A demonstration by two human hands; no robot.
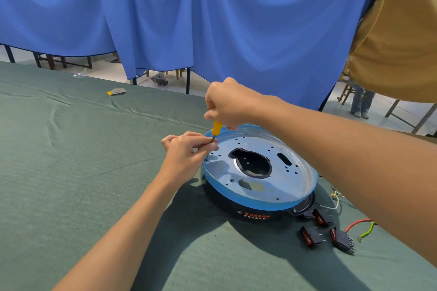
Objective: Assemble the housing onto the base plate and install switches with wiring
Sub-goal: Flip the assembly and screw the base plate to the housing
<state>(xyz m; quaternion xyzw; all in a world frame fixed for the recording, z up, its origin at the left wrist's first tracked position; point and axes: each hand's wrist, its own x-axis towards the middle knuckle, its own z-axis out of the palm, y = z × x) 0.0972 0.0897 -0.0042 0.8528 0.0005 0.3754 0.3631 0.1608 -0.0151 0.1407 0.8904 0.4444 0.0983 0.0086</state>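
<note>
1. A person's right hand (230, 104), just above centre frame, has its fingers (214, 114) curled round the top of a yellow-handled screwdriver (216, 128) held nearly upright.
2. The left hand (186, 151), just below and to the left, pinches the screwdriver's dark shaft between thumb and fingers (203, 143), its other fingers curled in.
3. The tip comes down at the left edge of the base plate (290, 179). It cannot be told whether the tip touches a screw.
4. The base plate, a shiny round metal disc with a blue rim, small holes and a large irregular cut-out in its middle, sits right of centre, lying on top of the black housing (250, 214).
5. The housing rests on the green cloth-covered worktop (71, 172) and bears red and white lettering on its near side.
6. Three black switches (312, 236) with red rockers lie loose on the worktop at lower right, just beside the housing.
7. Red and green wires (359, 225) lie right of the switches, partly hidden by the right forearm. A white wire (335, 205) lies above them.
8. A blue curtain (212, 19) hangs across the top of the frame.
</note>
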